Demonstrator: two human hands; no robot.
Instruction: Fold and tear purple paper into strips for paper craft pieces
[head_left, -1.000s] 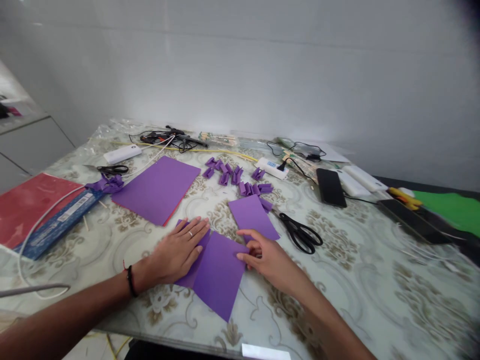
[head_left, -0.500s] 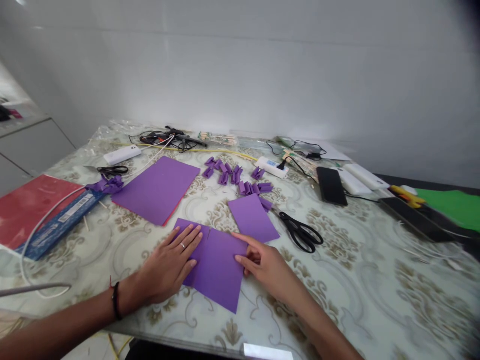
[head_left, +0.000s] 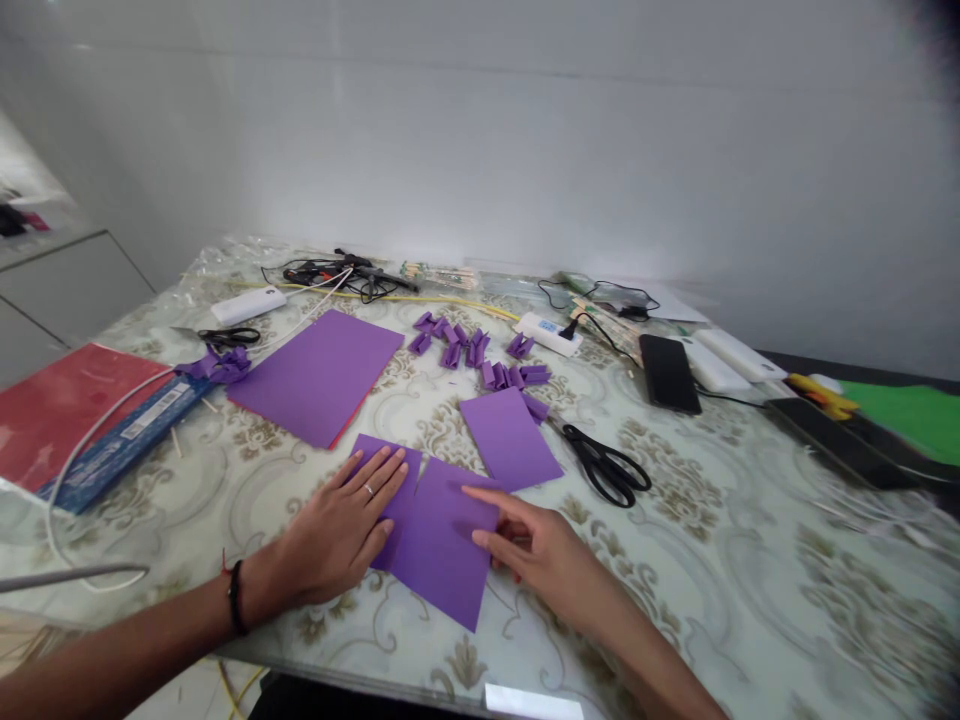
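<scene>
A purple sheet (head_left: 444,545) lies in front of me, with a narrow gap running down from its top edge between a left and a right part. Spread flat on the left part is my left hand (head_left: 341,525), a ring on one finger. At the sheet's right edge, my right hand (head_left: 529,535) has its index finger and thumb apart, the fingertips over the paper; its other fingers curl beneath. Behind lies a smaller purple piece (head_left: 510,438), and black-handled scissors (head_left: 606,465) rest to its right.
Folded purple pieces (head_left: 476,348) lie farther back. A purple stack (head_left: 319,375), a blue packet (head_left: 131,440) and a second pair of scissors (head_left: 229,337) are at left. A black phone (head_left: 669,374), white power banks (head_left: 739,356) and cables are at right.
The gap at the top of the purple sheet has widened a little. My right index fingertip has come down slightly from the top edge. The view has shifted slightly.
</scene>
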